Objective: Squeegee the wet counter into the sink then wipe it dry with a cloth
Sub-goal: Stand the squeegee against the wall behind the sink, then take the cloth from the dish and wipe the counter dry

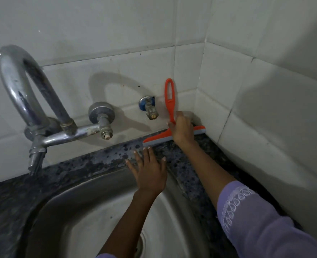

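Observation:
An orange squeegee (pixel 169 101) with a grey rubber blade stands on the dark speckled counter (pixel 105 161) in the far right corner, its blade against the base of the tiled wall. My right hand (pixel 182 130) is closed around the lower part of its handle. My left hand (pixel 150 172) lies flat with fingers spread on the counter strip at the back rim of the steel sink (pixel 102 207), just in front of the blade's left end. The counter looks wet and patchy. No cloth is in view.
A curved metal tap (pixel 29 94) rises from the wall at the left, its spout over the sink. A second wall fitting (pixel 102 116) and a small valve (pixel 149 108) stick out above the counter strip. White tiled walls (pixel 265 108) close the corner at the right.

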